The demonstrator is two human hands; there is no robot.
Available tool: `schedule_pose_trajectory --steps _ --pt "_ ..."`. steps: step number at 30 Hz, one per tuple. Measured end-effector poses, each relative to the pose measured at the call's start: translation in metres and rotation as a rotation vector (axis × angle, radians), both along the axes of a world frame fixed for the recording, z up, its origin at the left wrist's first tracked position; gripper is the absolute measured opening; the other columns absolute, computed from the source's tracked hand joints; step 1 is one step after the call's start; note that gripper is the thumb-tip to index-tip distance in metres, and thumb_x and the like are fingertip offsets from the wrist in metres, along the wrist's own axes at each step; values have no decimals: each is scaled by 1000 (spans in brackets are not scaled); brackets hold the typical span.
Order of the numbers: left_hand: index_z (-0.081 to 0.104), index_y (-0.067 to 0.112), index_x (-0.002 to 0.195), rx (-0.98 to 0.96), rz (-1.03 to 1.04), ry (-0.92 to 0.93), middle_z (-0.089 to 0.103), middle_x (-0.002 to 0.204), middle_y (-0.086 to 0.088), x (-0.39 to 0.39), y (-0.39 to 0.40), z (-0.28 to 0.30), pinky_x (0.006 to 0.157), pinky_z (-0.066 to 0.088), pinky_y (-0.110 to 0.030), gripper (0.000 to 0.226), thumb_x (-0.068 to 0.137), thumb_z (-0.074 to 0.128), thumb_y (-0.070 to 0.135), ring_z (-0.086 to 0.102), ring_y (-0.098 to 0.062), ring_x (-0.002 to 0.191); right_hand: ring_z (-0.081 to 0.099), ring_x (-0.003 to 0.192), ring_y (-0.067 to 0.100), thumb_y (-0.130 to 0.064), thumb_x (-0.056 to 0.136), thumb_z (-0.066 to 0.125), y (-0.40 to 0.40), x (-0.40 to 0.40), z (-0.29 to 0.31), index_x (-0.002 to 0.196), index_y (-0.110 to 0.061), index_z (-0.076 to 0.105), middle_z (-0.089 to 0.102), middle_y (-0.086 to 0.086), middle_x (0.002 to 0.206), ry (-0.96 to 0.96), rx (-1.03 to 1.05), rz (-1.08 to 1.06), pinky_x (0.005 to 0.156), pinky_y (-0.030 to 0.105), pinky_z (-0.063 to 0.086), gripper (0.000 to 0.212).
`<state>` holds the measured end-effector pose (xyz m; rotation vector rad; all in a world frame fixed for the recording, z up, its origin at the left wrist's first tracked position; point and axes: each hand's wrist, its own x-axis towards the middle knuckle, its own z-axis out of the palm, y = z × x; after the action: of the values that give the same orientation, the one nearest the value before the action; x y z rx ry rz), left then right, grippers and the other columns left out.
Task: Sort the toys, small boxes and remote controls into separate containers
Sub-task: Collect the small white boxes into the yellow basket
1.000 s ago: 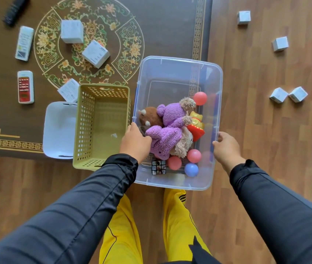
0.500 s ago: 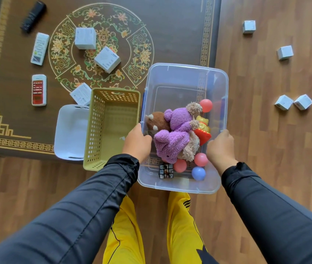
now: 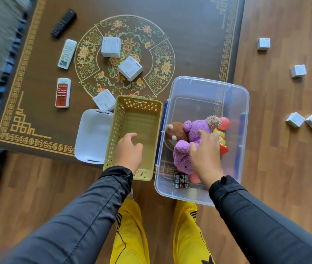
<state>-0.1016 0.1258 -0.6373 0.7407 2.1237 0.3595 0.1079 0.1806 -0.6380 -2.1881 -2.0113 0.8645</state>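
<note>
A clear plastic bin on the floor holds a purple plush, a brown plush, a red-gold figure, a pink ball and a puzzle cube. My right hand reaches into the bin and rests on the purple plush with spread fingers. Over the empty yellow basket hovers my left hand, loosely curled and holding nothing. A white tub sits left of the basket. Three remotes lie on the rug: black, white, white-and-red.
Three white boxes lie on the patterned rug, one near its centre, one beside it, one by the basket. Several more white boxes, such as a pair, sit on the wooden floor to the right. My yellow-trousered legs are below.
Both hands have let go of the clear bin's sides. My left hand moved left over the yellow basket. My right hand moved into the bin onto the purple plush.
</note>
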Motion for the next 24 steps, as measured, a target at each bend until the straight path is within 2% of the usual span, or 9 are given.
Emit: schedule_pose_trajectory --steps 2,5,7,10,12,16,20,24 --pt "51 19 141 -40 5 60 51 143 -8 -22 -9 1 92 43 -31 45 96 52 15 54 -20 109 50 104 31 -15 89 55 -9 -27 3 113 -9 58 58 13 108 79 2 49 92 41 38 25" --pt "47 15 143 -105 8 122 51 140 -12 -55 -18 -2 106 44 -44 50 94 56 17 53 -29 121 51 100 31 -10 88 57 -23 -67 1 115 -8 60 59 13 105 169 -10 148 92 41 40 27" --pt "42 13 147 -161 0 103 48 144 -13 -72 -20 -8 108 42 -46 55 94 56 18 52 -32 125 52 102 33 -8 87 57 -29 -88 -4 118 -7 61 60 14 105 123 -12 220 96 43 39 31" --pt "35 12 152 -239 -69 29 45 150 -13 -90 -22 -19 108 41 -44 58 97 54 18 49 -33 130 53 111 32 -7 88 54 -35 -113 -8 124 -4 56 59 15 114 157 -160 150 100 40 41 36" --pt "38 13 149 -259 -123 -25 53 144 -12 -99 -23 -27 105 45 -42 53 98 52 16 54 -32 125 53 115 31 -9 88 55 -36 -125 -11 122 -5 53 58 14 117 140 -219 119 99 38 42 34" --pt "50 16 134 -280 -241 -76 66 124 -8 -109 -23 -35 95 52 -45 37 98 48 15 63 -31 106 43 133 28 -15 91 56 -34 -141 -16 145 -4 36 48 15 141 127 -313 17 109 34 34 59" --pt "54 18 131 -270 -328 -34 68 119 -7 -120 -16 -41 90 54 -41 33 99 48 17 65 -30 102 35 140 27 -20 92 58 -35 -153 -20 152 -5 26 39 14 150 109 -376 -68 114 35 28 69" --pt "63 15 124 -248 -404 -23 70 117 -11 -131 -5 -46 80 48 -32 29 101 46 13 64 -32 101 37 139 27 -20 91 59 -37 -160 -16 150 -6 30 42 13 148 84 -350 -86 115 38 30 67"
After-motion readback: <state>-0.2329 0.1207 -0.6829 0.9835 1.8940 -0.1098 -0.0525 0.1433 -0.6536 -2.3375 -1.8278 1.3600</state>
